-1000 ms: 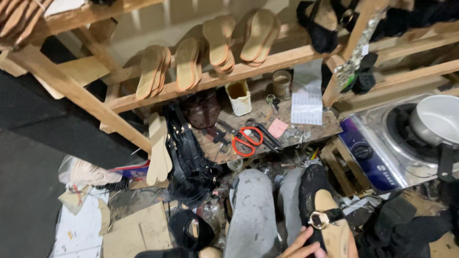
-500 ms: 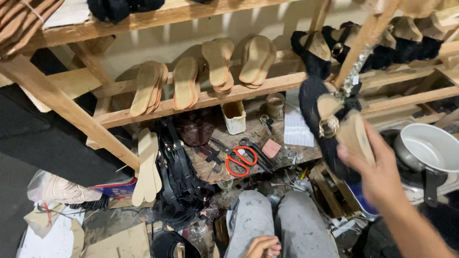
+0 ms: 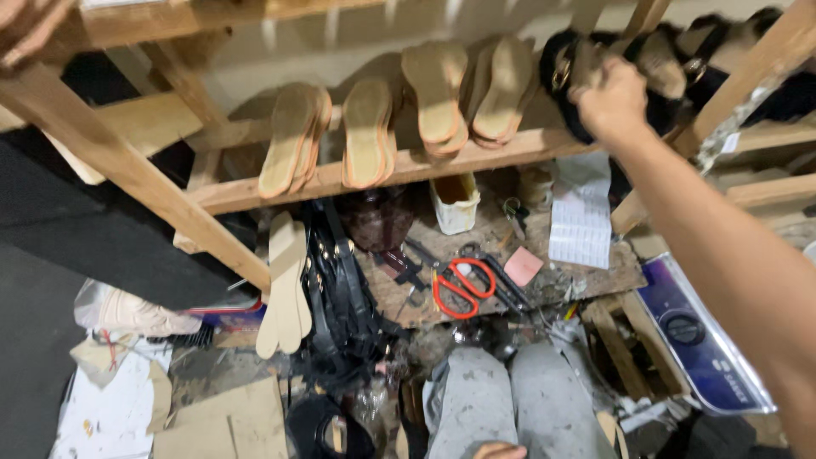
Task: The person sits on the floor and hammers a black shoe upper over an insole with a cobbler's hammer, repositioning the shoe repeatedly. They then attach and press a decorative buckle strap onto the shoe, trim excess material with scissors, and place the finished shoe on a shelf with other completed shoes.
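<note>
My right hand (image 3: 608, 98) reaches up to the wooden shelf (image 3: 408, 166) at the upper right. Its fingers are closed on a black sandal (image 3: 563, 75) with a gold buckle, held against the shelf beside other dark sandals (image 3: 680, 51). The view there is blurred. Only a sliver of my left hand (image 3: 497, 450) shows at the bottom edge, over my grey trouser legs (image 3: 510, 399); its fingers are hidden. Several tan insoles (image 3: 442, 89) lean upright along the shelf to the left of my right hand.
A low work board (image 3: 595, 276) holds red-handled scissors (image 3: 461, 287), a white cup (image 3: 455, 202), a paper sheet (image 3: 580, 217) and a pink block (image 3: 523, 265). Black straps (image 3: 340, 297) and loose insoles (image 3: 285, 285) hang at left. A blue stove (image 3: 697, 340) sits at right; cardboard (image 3: 225, 416) lies on the floor.
My right hand has lifted the black sandal from my lap up to the shelf at the upper right. The view has tilted and moved closer to the shelf.
</note>
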Demonstrator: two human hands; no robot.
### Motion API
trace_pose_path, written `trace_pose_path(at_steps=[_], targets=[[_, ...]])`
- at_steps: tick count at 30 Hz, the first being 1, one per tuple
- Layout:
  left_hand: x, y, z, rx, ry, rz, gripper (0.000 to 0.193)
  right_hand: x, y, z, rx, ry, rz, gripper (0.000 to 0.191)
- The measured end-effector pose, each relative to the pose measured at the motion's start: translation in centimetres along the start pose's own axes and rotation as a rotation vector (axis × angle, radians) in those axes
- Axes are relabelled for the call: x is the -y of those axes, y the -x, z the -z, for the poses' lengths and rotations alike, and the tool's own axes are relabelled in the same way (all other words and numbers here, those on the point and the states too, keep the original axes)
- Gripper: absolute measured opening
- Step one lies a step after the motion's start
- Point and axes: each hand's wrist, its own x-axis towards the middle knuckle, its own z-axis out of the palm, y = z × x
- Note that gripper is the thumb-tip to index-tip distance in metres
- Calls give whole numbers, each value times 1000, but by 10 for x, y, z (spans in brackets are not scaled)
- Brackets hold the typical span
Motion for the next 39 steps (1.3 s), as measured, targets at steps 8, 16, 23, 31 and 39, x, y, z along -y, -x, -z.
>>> trace_pose_path(at_steps=[8, 16, 23, 31, 39], targets=[[-8, 20, 7, -78, -29, 85, 29, -15, 42, 31, -139, -87, 399, 54], [-63, 15, -20, -323, -1, 127, 28, -19, 291, 17, 62, -339, 180, 28], [-94, 5, -29, -214, 45, 207, 26, -59, 391, 38, 434, -112, 154, 17], [-115, -27, -19, -175, 89, 262, 26, -110, 369, 54, 338, -65, 164, 17], [-110, -121, -15, 348, -428, 285, 32, -142, 286, 1, 302, -591, -215, 23]])
